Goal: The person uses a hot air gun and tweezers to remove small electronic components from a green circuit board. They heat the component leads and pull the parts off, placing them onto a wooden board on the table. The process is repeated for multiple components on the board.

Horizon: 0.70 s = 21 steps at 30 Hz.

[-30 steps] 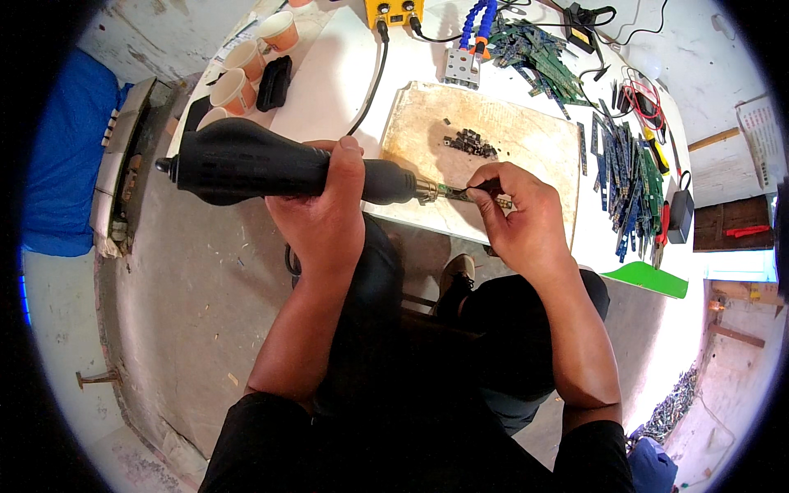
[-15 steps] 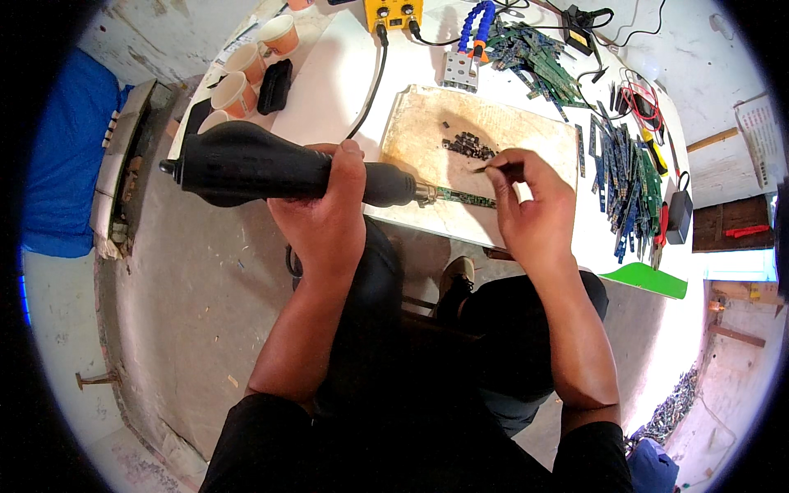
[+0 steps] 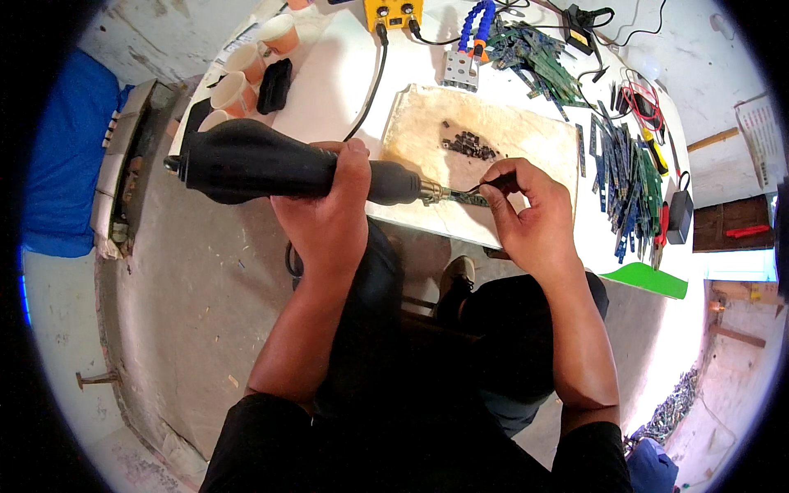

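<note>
My left hand (image 3: 329, 209) is wrapped round a black hot-air gun (image 3: 255, 164), held level with its metal nozzle (image 3: 431, 191) pointing right. Just off the nozzle lies a narrow green circuit board strip (image 3: 472, 199) at the near edge of a stained, pale work board (image 3: 411, 123). My right hand (image 3: 534, 218) pinches dark tweezers (image 3: 486, 186), their tips down by the strip close to the nozzle. Whether the tips grip a part is too small to see. Farther back on the work board sits a small heap of black chips (image 3: 468, 145).
Circuit board strips lie piled at the back (image 3: 538, 66) and along the right side (image 3: 629, 177), near pliers (image 3: 662, 223). Paper cups (image 3: 234, 90) stand at the left. A yellow control box (image 3: 394, 12), a clamp block (image 3: 460, 71) and a black cable (image 3: 378, 82) are beyond the board.
My right hand has shifted slightly left and down, bringing the tweezers from near the chip heap to the strip by the nozzle. The hot-air gun has moved slightly right.
</note>
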Tool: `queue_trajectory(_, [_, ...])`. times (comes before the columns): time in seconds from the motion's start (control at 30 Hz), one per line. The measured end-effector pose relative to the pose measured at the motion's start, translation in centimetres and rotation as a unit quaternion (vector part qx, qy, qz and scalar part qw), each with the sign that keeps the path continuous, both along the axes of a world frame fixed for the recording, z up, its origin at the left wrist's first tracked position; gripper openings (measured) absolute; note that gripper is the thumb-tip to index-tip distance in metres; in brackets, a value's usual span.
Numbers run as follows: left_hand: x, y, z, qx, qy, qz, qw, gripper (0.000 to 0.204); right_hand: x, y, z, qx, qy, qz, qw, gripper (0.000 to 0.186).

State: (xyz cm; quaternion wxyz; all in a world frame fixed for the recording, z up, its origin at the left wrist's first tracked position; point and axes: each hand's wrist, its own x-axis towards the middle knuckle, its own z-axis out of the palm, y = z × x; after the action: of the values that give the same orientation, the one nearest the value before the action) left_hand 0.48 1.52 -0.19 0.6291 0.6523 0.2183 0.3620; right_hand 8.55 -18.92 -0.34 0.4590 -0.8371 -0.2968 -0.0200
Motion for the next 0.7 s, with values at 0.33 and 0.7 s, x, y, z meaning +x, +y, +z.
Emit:
queue_trajectory(0.33, [0.5,-0.6,0.7,-0.057,-0.024,-0.009,0.998,0.009,0.1,-0.3,-0.2,0.007,0.024,0.009,1.0,0.016])
queue_trajectory(0.7, [0.6,-1.3,-0.3,0.047,-0.041,-0.081,0.995,0.013,0.4,-1.7,0.0,0.011,0.043,0.022,0.999,0.016])
